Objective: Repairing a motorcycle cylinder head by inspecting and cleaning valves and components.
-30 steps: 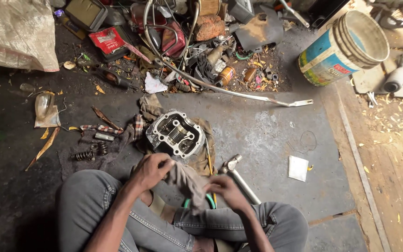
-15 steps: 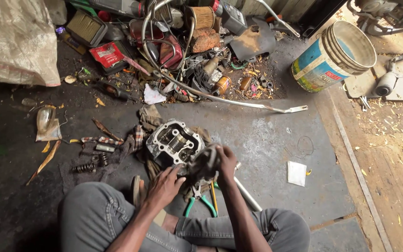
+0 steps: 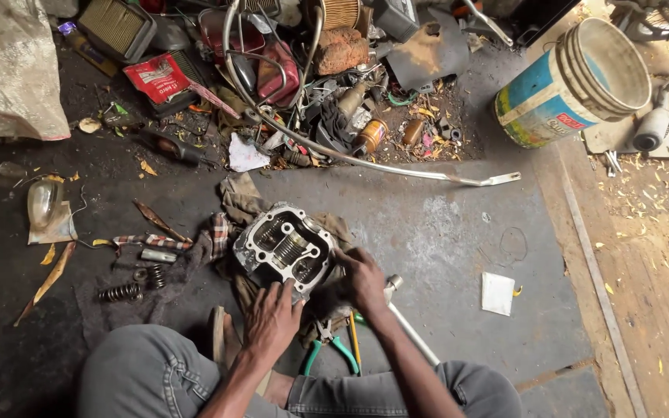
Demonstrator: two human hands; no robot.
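Floor: we sit on a dark, oily concrete floor (image 3: 458, 232), scrap heaped along the top of the frame.
Left hand: our left hand (image 3: 272, 317) lies flat, fingers spread, on the lower edge of the engine part (image 3: 284, 249).
Right hand: our right hand (image 3: 361, 279) cups the part's right side, fingers curled against it and a dark rag (image 3: 327, 298).
Engine part: centre of the frame, resting on cloth.
Near: green-handled pliers (image 3: 331, 347) just below our hands.
Left: springs (image 3: 121, 292).
Upper right: a bucket (image 3: 571, 85).
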